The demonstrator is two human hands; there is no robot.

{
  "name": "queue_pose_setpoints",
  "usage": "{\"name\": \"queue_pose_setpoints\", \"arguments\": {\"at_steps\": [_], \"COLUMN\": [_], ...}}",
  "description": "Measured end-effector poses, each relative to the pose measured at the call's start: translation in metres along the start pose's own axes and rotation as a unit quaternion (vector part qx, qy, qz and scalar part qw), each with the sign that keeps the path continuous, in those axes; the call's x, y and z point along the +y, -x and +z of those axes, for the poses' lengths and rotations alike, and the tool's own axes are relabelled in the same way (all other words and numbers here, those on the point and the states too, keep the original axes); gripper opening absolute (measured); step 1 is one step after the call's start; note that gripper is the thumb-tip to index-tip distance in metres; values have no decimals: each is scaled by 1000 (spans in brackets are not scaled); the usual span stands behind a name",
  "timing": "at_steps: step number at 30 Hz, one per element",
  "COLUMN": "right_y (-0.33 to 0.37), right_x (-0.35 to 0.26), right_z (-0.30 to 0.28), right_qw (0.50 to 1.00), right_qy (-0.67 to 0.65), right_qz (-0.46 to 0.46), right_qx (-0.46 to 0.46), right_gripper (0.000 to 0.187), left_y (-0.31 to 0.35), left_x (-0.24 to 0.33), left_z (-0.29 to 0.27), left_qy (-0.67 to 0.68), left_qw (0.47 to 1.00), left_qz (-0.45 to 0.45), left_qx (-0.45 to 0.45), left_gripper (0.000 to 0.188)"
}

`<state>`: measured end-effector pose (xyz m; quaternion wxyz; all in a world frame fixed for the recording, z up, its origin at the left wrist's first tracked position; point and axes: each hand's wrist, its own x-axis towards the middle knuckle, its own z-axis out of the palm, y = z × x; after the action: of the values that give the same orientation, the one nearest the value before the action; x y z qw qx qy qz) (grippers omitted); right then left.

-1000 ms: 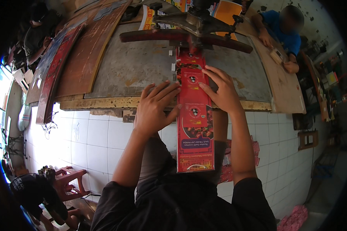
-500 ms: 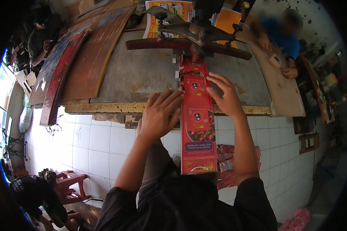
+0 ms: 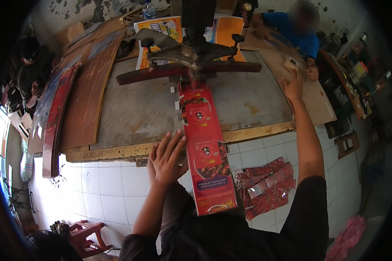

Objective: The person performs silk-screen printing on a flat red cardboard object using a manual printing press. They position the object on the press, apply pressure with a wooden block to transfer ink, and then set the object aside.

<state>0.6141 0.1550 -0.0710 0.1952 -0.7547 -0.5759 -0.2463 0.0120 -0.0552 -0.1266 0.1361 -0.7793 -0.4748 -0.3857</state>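
Observation:
A long red printed cardboard strip (image 3: 207, 143), seemingly a stack, lies lengthwise on the grey metal bed (image 3: 139, 102) and overhangs its near edge toward me. Its far end sits beneath the red crossbar (image 3: 161, 73) of a dark metal press. My left hand (image 3: 166, 158) is at the strip's left side by the table edge, fingers stretched and apart, with nothing seen in it. Away to the right, my right hand (image 3: 295, 89) reaches over the table's right part, fingers extended and open. Its fingertips come close to a small wooden block (image 3: 291, 64), and I cannot tell whether they touch.
Brown boards and another red strip (image 3: 59, 122) lie at the left. Printed orange sheets (image 3: 228, 39) are behind the press. A person in blue (image 3: 287, 26) sits at the far right, a hand near the block. Red printed pieces (image 3: 265, 185) lie on the tiled floor.
My right hand has left the strip's right side and moved out right toward the wooden block. My left hand stays by the strip, nearer its lower part. The view has shifted.

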Motion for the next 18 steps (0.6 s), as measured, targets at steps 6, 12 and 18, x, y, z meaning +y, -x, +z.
{"name": "queue_pose_setpoints", "arguments": {"at_steps": [6, 12, 18], "right_y": [-33, -50, -49], "right_x": [19, 11, 17], "right_z": [28, 41, 44], "right_qw": [999, 996, 999], "right_qy": [-4, 17, -11], "right_qz": [27, 72, 37], "right_qx": [-34, -41, -38], "right_gripper": [74, 74, 70], "left_y": [5, 9, 6], "left_x": [-1, -1, 2], "left_z": [1, 2, 0], "left_qy": [-22, -26, 14], "left_qw": [1000, 1000, 1000], "left_qz": [9, -9, -23], "left_qx": [-4, -3, 9], "left_gripper": [55, 60, 63]}}
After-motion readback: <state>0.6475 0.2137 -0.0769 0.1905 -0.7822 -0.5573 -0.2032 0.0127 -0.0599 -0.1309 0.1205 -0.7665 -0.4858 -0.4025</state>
